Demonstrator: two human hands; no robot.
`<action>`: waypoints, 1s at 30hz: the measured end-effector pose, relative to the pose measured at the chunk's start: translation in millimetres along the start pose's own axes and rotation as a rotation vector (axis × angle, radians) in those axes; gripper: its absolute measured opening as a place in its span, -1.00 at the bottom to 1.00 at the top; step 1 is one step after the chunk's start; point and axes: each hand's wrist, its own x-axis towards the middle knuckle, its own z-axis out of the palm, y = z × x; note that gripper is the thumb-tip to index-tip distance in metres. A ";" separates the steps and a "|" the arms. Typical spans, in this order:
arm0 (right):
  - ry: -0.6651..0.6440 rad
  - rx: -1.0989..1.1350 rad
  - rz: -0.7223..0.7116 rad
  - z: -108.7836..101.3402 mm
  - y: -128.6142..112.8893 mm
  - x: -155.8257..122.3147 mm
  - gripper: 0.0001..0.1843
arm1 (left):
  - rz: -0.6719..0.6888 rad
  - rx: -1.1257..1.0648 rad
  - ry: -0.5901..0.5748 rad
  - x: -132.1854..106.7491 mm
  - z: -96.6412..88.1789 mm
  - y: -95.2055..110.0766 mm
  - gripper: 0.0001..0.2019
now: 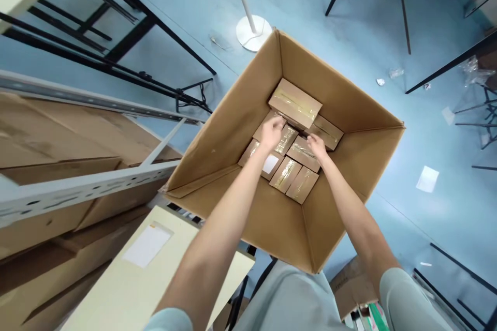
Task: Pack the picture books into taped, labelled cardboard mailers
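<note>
A large open carton (236, 114) stands in front of me, with both hands reaching down inside. Several small brown cardboard boxes (303, 184) with clear tape line its bottom. One taped cardboard box (295, 102) sits higher than its neighbours, near the far corner. My left hand (272, 133) is closed, fingers curled, at the near edge of that higher box. My right hand (317, 146) has its fingers pinched together just below the box's near right corner, over a dark gap. What the fingertips grip, if anything, is hidden. A white label (270, 164) shows on one lower box.
At left, a metal rack (93, 181) holds big cartons (70, 129). A cream tabletop (128, 274) with a paper sheet (147, 244) is at lower left. Beyond the carton stands a white pole base (254, 33). Another open carton (353, 287) lies low at right, near my legs.
</note>
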 end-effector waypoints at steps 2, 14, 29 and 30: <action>-0.089 0.056 0.088 10.1 -5.4 -48.6 -0.58 | -0.051 -0.169 -0.026 -56.5 5.7 -15.0 -0.69; -0.819 0.538 0.493 89.2 -95.9 -354.3 -0.50 | 0.373 -0.128 0.412 -328.9 -113.4 -1.1 -0.61; -1.644 -0.487 -0.054 200.2 -8.4 -732.3 -0.68 | 0.276 -0.140 1.574 -789.9 -229.1 -163.1 -0.57; -1.685 -0.545 -0.096 205.5 5.4 -757.2 -0.69 | 0.251 -0.157 1.633 -820.3 -225.2 -176.6 -0.56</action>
